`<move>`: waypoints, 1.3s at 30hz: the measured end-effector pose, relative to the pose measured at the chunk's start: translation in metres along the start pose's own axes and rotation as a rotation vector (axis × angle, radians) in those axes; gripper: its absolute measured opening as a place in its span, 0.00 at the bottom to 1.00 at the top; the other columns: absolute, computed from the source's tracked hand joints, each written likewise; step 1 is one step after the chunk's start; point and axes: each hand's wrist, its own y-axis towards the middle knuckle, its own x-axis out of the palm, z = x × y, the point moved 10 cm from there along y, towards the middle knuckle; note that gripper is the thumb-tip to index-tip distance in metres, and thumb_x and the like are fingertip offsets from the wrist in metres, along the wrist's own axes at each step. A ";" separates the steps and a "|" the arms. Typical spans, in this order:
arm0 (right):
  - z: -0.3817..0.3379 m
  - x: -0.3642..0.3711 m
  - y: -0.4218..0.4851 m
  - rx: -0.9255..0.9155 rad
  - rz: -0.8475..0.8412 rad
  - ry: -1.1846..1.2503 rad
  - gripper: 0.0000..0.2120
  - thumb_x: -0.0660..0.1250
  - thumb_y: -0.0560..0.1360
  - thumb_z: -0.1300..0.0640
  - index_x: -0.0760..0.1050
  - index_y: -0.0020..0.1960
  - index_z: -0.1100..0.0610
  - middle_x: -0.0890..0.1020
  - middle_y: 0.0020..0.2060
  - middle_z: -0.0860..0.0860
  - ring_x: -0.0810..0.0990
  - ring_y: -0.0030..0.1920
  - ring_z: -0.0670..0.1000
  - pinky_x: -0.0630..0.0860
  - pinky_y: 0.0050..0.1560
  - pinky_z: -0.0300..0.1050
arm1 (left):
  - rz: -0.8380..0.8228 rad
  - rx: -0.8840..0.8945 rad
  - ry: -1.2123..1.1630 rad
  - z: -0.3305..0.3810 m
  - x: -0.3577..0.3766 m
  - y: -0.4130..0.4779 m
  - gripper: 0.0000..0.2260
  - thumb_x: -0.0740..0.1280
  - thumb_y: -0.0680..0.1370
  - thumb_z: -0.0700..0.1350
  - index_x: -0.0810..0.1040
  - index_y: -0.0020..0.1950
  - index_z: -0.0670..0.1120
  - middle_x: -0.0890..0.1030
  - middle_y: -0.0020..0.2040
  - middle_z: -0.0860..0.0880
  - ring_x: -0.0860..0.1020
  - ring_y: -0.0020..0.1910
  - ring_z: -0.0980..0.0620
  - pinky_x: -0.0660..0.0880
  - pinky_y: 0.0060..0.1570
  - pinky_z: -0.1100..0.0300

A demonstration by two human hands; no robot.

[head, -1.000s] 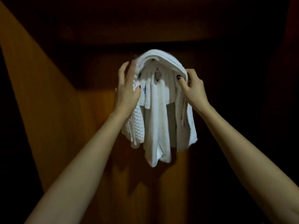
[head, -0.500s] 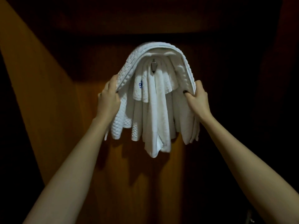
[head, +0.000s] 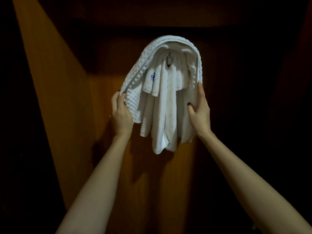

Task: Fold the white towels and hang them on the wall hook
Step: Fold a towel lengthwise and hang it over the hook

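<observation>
Several white towels (head: 166, 102) hang bunched over a small metal wall hook (head: 169, 60) on a wooden panel. A waffle-textured towel (head: 135, 92) drapes over the top and down both sides. My left hand (head: 120, 114) grips the lower left edge of this outer towel, fingers curled round it. My right hand (head: 199, 108) lies against the towel's right side, fingers straight and the thumb pressing the cloth. Blue stitching (head: 152, 76) shows on an inner towel.
The wooden panel (head: 104, 149) behind the towels is lit orange-brown. A slanted wooden side wall (head: 50, 81) stands at the left. The right side and the top of the view are dark.
Both hands have slid down the sides of the outer towel from near the top to its lower part. The towel now hangs lower over the hook.
</observation>
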 end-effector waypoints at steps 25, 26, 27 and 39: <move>0.034 -0.011 -0.041 0.208 0.001 -0.306 0.05 0.58 0.78 0.58 0.65 0.44 0.58 0.70 0.43 0.52 0.69 0.34 0.46 0.66 0.33 0.43 | -0.387 -0.021 0.038 0.002 0.030 -0.022 0.11 0.56 0.79 0.40 0.67 0.60 0.38 0.68 0.43 0.46 0.67 0.36 0.48 0.62 0.37 0.54; 0.033 -0.012 -0.041 0.198 -0.014 -0.294 0.04 0.58 0.78 0.58 0.65 0.45 0.57 0.70 0.42 0.51 0.69 0.34 0.46 0.66 0.32 0.43 | -0.396 -0.025 0.009 0.000 0.030 -0.023 0.11 0.56 0.80 0.40 0.67 0.60 0.38 0.69 0.42 0.45 0.68 0.35 0.48 0.61 0.35 0.54; 0.034 -0.012 -0.042 0.187 -0.027 -0.290 0.04 0.57 0.79 0.58 0.64 0.45 0.57 0.70 0.40 0.51 0.69 0.34 0.47 0.66 0.31 0.42 | -0.408 -0.041 -0.037 -0.001 0.031 -0.025 0.11 0.56 0.80 0.40 0.67 0.61 0.38 0.70 0.41 0.44 0.69 0.35 0.46 0.62 0.34 0.53; 0.036 0.013 -0.062 0.139 -0.063 0.012 0.35 0.65 0.76 0.60 0.54 0.75 0.36 0.66 0.73 0.44 0.68 0.69 0.40 0.69 0.64 0.33 | -0.388 -0.571 -0.334 -0.026 0.066 -0.086 0.42 0.72 0.72 0.45 0.48 0.77 0.55 0.65 0.74 0.50 0.70 0.64 0.54 0.68 0.60 0.58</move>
